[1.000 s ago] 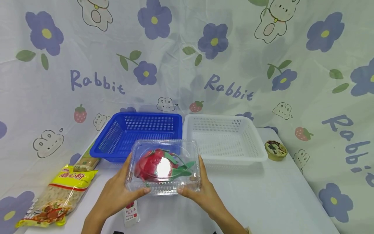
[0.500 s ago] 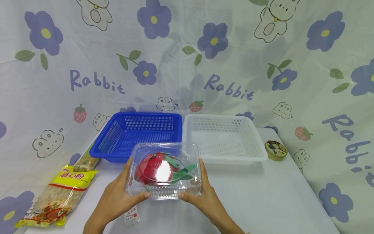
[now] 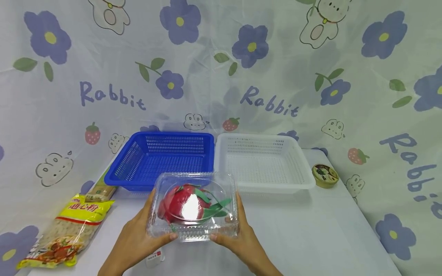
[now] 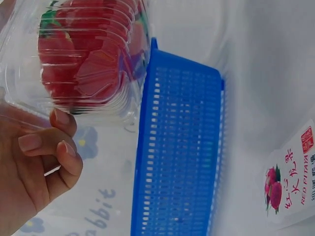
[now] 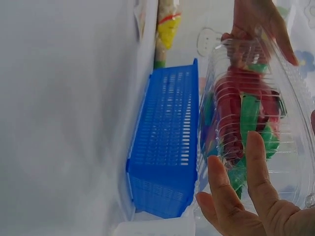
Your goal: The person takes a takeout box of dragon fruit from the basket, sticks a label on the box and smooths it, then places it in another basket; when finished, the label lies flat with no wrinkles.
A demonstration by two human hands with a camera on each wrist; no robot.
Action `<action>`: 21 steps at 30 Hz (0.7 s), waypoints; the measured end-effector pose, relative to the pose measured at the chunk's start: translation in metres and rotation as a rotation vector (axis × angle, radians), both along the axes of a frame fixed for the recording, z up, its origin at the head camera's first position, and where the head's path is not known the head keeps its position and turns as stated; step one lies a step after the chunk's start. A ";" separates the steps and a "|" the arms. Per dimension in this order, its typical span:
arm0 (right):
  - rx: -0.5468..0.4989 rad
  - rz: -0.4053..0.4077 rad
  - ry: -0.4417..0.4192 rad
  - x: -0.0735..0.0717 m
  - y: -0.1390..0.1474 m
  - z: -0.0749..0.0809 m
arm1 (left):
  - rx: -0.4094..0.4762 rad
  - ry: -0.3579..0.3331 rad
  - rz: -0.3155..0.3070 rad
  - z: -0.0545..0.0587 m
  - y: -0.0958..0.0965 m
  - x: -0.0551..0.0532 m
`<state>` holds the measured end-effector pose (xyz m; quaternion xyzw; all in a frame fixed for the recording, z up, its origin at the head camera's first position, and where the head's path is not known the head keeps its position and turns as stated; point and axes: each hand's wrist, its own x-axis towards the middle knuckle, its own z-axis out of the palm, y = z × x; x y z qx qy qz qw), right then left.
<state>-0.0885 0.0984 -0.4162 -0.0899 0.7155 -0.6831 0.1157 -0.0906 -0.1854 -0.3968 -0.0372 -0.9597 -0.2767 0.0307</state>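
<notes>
Between both hands hangs a clear plastic clamshell box (image 3: 194, 231), raised off the table and with its lid down. A red dragon fruit (image 3: 181, 205) with green leaf tips shows through the plastic. My left hand (image 3: 138, 234) grips the box's left side, thumb on the front edge; in the left wrist view several fingertips (image 4: 61, 118) bend against its underside. On the opposite side my right hand (image 3: 243, 235) holds it, with its thumb at the front and fingers (image 5: 258, 167) spread beneath. Under the box lies a white dragon-fruit label (image 4: 290, 179), partly covered in the head view.
Behind the box stand a blue basket (image 3: 115, 181) and a white basket (image 3: 307, 178) side by side. A yellow-topped food bag (image 3: 69, 230) and a brown-green packet (image 3: 100, 191) lie at left. A round tub (image 3: 325, 176) sits at right. A patterned curtain (image 3: 210, 57) hangs behind.
Both hands have brought the box slightly lower and nearer, so it covers less of the blue basket and more of the label. The grip looks the same.
</notes>
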 end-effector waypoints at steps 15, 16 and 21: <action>-0.024 -0.016 -0.020 0.009 0.001 -0.011 | -0.034 -0.074 0.004 -0.013 0.001 0.006; -0.025 -0.017 -0.028 0.009 0.001 -0.011 | -0.032 -0.068 0.001 -0.013 0.001 0.007; -0.027 -0.017 -0.046 0.011 0.002 -0.014 | -0.020 -0.066 -0.002 -0.016 0.002 0.008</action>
